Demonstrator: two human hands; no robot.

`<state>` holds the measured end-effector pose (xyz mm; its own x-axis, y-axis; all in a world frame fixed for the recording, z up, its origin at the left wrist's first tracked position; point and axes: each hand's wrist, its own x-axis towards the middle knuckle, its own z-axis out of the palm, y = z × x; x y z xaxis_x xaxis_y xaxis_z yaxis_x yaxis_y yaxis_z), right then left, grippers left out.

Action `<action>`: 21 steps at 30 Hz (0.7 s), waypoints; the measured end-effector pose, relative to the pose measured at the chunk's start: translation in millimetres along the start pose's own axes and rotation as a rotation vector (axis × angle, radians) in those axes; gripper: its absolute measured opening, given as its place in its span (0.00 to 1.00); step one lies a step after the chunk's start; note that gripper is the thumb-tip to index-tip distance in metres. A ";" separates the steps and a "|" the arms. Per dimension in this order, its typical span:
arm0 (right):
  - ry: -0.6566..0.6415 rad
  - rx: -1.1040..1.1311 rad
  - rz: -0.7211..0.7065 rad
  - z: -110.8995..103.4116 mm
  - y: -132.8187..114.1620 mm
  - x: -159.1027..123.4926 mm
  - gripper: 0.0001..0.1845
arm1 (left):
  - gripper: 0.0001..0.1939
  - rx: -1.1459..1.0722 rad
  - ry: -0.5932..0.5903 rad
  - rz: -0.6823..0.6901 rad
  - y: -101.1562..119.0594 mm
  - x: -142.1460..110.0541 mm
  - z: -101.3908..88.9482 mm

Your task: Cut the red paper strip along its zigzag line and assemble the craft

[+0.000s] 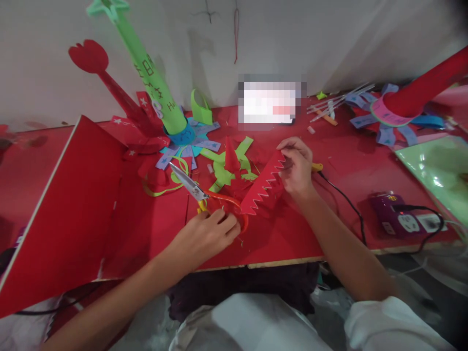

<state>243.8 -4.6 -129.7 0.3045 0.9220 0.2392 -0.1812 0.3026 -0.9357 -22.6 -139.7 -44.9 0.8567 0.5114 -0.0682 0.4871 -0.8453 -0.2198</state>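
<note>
Left hand: palm down, near side of the scissors, fingers curled on their orange handle | Right hand: raised, right of the scissors, pinching a red paper strip slanting right of the scissors, lower end near the handle

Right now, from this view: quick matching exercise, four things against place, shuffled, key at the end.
1. scissors
2. zigzag-edged red strip
3. purple box
4. tall green tube

A. standing in a blue base
B. in the right hand
C. on the right side of the table
D. in the left hand

Pairs: 1-D, 2-B, 3-C, 4-A
</note>
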 end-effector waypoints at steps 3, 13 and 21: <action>-0.020 -0.032 -0.014 0.7 1.7 -1.4 0.03 | 0.17 0.046 -0.037 -0.057 -23.4 -30.7 9.4; -0.096 0.014 0.076 4.7 6.6 -8.0 0.02 | 0.41 -0.301 -0.076 -0.429 -97.2 -148.1 48.6; -0.136 0.027 0.074 4.2 14.1 -9.4 0.06 | 0.28 -0.465 0.537 -0.795 -83.9 -73.9 21.0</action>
<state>234.5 -8.1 -144.0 0.1605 0.9657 0.2041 -0.2244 0.2371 -0.9452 -130.3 -103.4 -41.8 0.1721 0.9028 0.3941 0.8594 -0.3332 0.3879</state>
